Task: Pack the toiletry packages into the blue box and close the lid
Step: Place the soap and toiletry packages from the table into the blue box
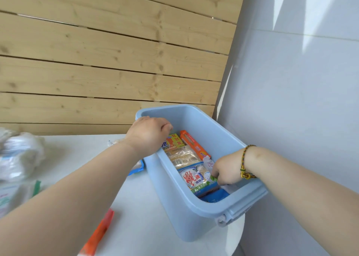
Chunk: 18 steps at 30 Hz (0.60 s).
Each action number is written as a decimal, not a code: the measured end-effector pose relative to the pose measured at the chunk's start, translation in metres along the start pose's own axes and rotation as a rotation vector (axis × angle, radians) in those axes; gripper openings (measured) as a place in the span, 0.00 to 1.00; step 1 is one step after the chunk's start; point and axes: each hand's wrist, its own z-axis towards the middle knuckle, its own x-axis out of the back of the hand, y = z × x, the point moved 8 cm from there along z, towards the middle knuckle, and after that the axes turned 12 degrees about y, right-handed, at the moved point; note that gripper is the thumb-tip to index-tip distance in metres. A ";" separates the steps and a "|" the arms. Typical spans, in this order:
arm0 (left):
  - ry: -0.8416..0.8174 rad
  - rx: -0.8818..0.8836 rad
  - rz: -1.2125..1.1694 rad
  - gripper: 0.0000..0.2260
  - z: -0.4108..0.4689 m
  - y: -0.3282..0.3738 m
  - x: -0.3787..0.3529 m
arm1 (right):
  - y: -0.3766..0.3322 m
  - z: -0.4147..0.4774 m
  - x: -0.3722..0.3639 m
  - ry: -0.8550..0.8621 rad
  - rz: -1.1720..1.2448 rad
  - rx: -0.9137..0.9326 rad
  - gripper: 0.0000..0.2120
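Observation:
The blue box [175, 203] stands open on the white table at the right, near a grey wall. Inside lie several packages: a white soap packet with red characters [193, 179], a clear-wrapped tan bar [182, 155], a yellow pack [173, 142] and an orange carton [194, 146]. My left hand [149, 134] curls over the box's left rim, fingers dipping inside. Down inside the near right of the box, my right hand [226, 173] pinches a small white and green packet [210, 171]. No lid shows.
An orange package [97, 236] lies at the table's front edge. Blurred plastic-wrapped packs [18, 156] and a green-edged packet [37, 187] sit at the left. A blue-edged pack [138, 167] lies beside the box's left wall. A wooden slat wall stands behind.

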 end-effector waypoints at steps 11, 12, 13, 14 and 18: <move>0.176 0.111 -0.011 0.11 -0.081 -0.074 0.097 | 0.003 -0.021 0.033 0.202 0.114 -0.062 0.16; 0.197 0.135 0.029 0.11 -0.092 -0.086 0.106 | -0.002 -0.024 0.046 0.269 0.142 -0.056 0.15; 0.208 0.157 0.068 0.11 -0.102 -0.098 0.112 | -0.007 -0.028 0.062 0.366 0.191 -0.050 0.13; 0.209 0.178 0.118 0.11 -0.114 -0.111 0.118 | -0.016 -0.033 0.081 0.495 0.270 -0.034 0.13; 0.183 0.235 0.316 0.12 -0.152 -0.156 0.131 | -0.066 -0.058 0.140 0.956 0.586 0.043 0.12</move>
